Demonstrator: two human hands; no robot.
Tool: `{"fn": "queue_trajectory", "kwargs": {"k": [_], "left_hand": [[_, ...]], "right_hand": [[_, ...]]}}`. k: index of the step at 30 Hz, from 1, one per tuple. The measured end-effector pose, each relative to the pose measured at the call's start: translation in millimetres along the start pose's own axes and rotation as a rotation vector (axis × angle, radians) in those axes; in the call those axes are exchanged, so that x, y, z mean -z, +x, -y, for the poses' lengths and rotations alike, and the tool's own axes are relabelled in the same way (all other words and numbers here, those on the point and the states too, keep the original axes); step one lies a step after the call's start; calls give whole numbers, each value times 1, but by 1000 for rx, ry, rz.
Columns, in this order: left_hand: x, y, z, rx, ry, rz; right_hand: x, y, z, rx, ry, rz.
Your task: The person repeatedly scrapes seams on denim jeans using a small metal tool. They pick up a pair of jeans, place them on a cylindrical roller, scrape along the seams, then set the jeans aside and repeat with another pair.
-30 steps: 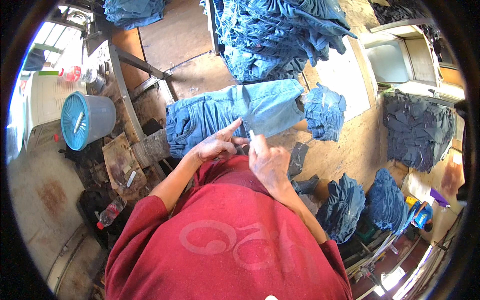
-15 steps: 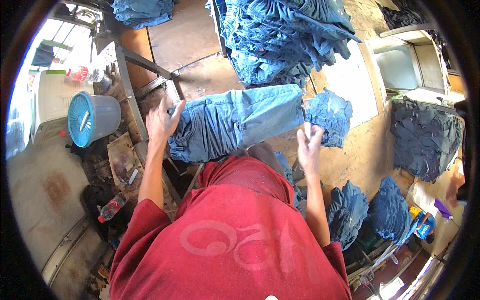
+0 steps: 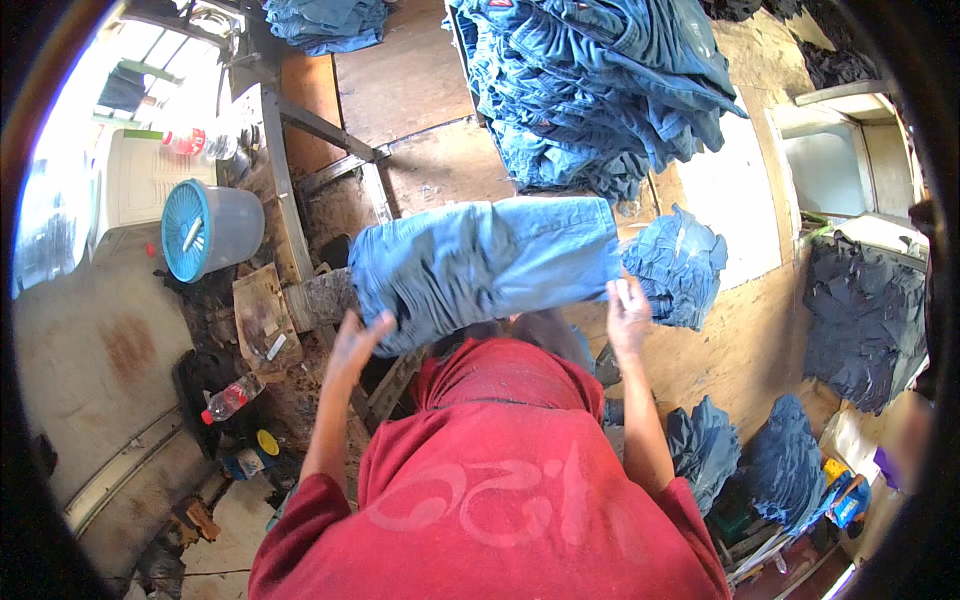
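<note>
A folded pair of blue jeans (image 3: 490, 265) lies across in front of me, bunched at its left end and flatter toward the right. My left hand (image 3: 352, 348) is at the near left corner, thumb spread from the fingers and over the cloth's edge; it is slightly blurred. At the right end, my right hand (image 3: 628, 315) pinches the near corner of the jeans. A small white piece (image 3: 623, 292) shows at its fingers; whether it is held or wrapped on a finger I cannot make out.
Beyond the jeans rises a tall stack of blue denim (image 3: 590, 90). A smaller denim pile (image 3: 675, 265) sits to the right, with dark cloth (image 3: 865, 315) farther right. On the left are a lidded bucket (image 3: 235, 235), a wooden frame (image 3: 280, 190) and a plastic bottle (image 3: 232, 398).
My left hand has come down from the jeans' far left side to the near left corner. My right hand has closed on the right end. The whole view has shifted a little.
</note>
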State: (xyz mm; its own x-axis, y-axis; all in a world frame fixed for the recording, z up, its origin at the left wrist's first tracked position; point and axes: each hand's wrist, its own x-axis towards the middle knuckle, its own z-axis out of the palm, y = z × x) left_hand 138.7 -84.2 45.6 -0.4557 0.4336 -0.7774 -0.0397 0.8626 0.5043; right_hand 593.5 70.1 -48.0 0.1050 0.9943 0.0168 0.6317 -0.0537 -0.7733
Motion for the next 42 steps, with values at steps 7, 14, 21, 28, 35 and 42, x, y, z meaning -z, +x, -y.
{"fn": "queue_trajectory", "kwargs": {"k": [7,14,21,28,35,42], "left_hand": [[-12,-15,8,-21,-267,244],[-38,-24,-15,-34,-102,-32],[-23,-19,-32,-272,-53,182],[-102,71,-65,-397,-823,312],[-114,-20,18,-5,-499,546],[-34,93,-134,-1022,499,296]], "right_hand": [[20,79,-22,-123,17,48],[26,126,-13,-82,-30,412],[32,131,-48,94,-49,403],[-15,141,-83,-503,299,-120],[10,154,-87,-608,703,-55],[-4,120,-65,-626,569,367]]}}
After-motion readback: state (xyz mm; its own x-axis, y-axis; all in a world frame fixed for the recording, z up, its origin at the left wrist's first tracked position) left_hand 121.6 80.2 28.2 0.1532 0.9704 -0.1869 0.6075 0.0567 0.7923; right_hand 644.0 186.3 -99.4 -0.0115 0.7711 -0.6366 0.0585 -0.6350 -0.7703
